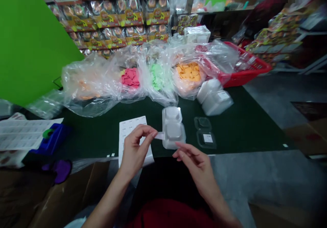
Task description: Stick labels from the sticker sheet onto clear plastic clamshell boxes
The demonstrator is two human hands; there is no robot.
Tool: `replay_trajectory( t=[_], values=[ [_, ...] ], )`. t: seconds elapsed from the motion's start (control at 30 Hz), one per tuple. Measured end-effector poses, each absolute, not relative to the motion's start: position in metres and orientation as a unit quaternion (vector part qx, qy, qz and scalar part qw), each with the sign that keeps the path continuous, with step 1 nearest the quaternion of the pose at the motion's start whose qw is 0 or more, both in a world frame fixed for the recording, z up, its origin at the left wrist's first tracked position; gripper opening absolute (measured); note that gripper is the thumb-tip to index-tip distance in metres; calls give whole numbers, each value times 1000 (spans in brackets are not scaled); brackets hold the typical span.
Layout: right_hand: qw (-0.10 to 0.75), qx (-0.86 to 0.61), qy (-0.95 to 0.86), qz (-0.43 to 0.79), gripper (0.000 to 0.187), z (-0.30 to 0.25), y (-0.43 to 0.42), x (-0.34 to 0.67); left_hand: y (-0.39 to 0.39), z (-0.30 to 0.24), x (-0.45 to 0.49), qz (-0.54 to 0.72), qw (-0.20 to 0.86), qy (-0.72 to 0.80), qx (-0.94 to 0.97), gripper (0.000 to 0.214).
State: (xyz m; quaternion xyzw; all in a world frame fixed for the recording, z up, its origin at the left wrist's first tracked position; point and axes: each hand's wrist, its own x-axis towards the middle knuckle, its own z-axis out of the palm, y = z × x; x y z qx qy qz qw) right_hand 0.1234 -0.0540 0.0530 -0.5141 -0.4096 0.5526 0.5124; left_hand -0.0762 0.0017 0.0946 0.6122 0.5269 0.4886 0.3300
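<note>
Head view: I see left fingers (145,129) pinching a strip (160,135), probably a label; containers (174,129) just right; right fingers (189,148), loosely open, near the table's (237,132) front edge.

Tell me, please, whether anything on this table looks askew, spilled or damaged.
Only minor things: the sheet of labels looks slightly askew, as its near end sticks out past the front edge of the table, and a few small white pieces lie loose along that edge. I see no spill or damage, though parts are blurred.
</note>
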Motion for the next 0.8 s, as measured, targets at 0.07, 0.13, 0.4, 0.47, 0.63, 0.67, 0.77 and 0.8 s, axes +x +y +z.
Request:
replay_trajectory(
  t=[0.07,0.13,0.4,0.47,0.63,0.67,0.77,0.8],
  values=[
    [534,-541,-404,508,28,53,-50,143,19,96,-64,497,368,531,579,20],
    [559,-559,-389,474,25,51,-43,159,34,93,-52,500,409,525,554,19],
    [601,-562,-373,429,20,38,-14,169,51,74,-30,484,484,510,521,88],
    [603,-551,-394,421,18,40,-8,163,51,72,-28,480,486,512,521,89],
    [590,-524,-477,386,14,46,4,146,52,69,-25,472,477,525,523,85],
    [585,-525,-493,373,14,46,6,143,51,68,-25,470,471,528,528,83],
    [556,-539,-536,336,14,44,12,136,47,65,-24,462,434,536,558,65],
    [544,-546,-546,329,14,43,13,134,45,63,-24,457,417,536,575,55]
  ],
)
